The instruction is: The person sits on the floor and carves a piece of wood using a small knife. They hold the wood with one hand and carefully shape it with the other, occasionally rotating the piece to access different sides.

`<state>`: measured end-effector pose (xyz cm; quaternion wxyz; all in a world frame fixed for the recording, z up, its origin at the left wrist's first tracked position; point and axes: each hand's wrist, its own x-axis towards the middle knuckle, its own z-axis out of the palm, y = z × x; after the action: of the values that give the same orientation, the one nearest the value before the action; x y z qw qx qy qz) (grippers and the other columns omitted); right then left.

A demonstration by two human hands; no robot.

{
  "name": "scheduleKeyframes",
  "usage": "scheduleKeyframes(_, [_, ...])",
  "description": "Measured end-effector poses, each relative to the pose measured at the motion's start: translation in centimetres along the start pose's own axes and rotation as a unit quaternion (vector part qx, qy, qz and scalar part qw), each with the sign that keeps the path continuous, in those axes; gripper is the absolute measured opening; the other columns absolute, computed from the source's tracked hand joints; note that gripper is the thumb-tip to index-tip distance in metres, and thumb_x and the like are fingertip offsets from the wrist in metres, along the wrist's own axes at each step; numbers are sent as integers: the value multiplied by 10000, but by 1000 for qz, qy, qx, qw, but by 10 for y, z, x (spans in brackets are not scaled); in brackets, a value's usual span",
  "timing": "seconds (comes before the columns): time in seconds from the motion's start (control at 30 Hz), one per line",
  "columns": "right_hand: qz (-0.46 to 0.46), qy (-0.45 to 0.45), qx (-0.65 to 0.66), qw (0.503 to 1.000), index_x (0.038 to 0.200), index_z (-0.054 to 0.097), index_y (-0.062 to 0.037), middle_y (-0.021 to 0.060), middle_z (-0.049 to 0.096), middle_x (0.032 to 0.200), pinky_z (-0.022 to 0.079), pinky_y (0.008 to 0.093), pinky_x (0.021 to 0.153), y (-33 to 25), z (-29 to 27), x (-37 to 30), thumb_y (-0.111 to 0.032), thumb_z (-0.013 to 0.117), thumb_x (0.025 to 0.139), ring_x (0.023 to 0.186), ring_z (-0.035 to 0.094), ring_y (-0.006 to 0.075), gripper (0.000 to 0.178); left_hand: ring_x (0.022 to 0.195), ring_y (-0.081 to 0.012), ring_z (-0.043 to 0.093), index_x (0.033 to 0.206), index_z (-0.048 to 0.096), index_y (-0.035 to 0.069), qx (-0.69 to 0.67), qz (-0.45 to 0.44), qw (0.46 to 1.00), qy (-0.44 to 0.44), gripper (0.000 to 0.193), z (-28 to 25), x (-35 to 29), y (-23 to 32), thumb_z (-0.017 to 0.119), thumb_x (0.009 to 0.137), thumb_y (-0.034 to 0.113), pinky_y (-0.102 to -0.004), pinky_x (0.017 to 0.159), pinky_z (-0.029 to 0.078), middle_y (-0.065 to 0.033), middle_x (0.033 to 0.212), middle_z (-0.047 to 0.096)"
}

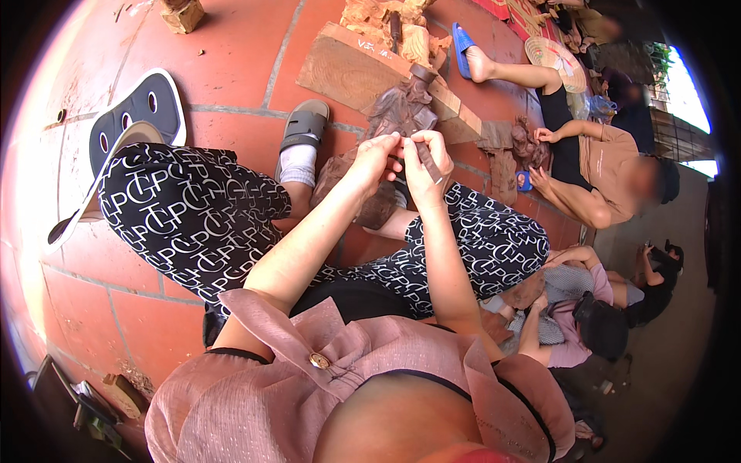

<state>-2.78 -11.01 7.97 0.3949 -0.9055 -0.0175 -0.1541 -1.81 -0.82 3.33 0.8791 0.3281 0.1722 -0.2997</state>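
Observation:
Close together in front of me, both hands are closed in pinches with their fingertips nearly meeting. My right hand [426, 171] grips a thin, flat grey-brown strip [430, 164] that slants across the palm; its exact kind is unclear. What my left hand [373, 162] pinches, if anything, is too small to make out. Just beyond the fingertips lies a dark brown wood carving [401, 108] with a knobbed end, leaning on a wooden block. A brown mass, seemingly its lower part, shows between my legs, partly hidden by my left forearm.
The pale wooden block [340, 71] carries rough wood pieces and a dark-handled tool [395, 31]. A sandalled foot [303, 139] of mine rests at left, near a grey padded seat [150, 108]. At right, a person in a tan shirt [610, 158] handles another carving [529, 144].

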Motion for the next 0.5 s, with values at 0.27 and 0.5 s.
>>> scheduleKeyframes(0.27, [-160,-55,-51,984,962,575,-64,88,606,921,430,367,796,-3,14,-7,-54,648,697,890,539,281,275,603,-87,532,871,591,78,-132,55,989,25,104,-18,14,3,518,832,141,-237,565,458,-9,745,583])
scheduleKeyframes(0.5, [-184,-71,-75,978,1072,575,-44,127,583,1027,416,381,857,-4,26,-13,-75,645,722,965,522,294,359,575,-128,530,847,556,59,-118,89,988,52,91,-25,17,14,542,832,147,-242,489,425,-30,717,551])
